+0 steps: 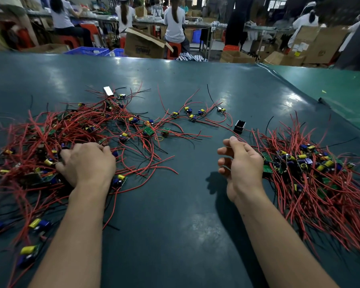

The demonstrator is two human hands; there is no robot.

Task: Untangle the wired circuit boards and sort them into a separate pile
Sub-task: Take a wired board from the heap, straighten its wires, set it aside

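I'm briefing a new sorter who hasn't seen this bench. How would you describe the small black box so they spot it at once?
Start at the pile of wired boards on the right of the dark green table. Just beyond the right hand, at that pile's far left edge, sits the small black box. Unlike the green boards with yellow and blue parts, it is a plain black block.

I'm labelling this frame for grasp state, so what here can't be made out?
Head view only:
- Left hand: fingertips buried in the tangled pile, so any grip is hidden.
- Right hand: palm faces away, so any contents are hidden.
- Sorted pile: cut off by the right edge.
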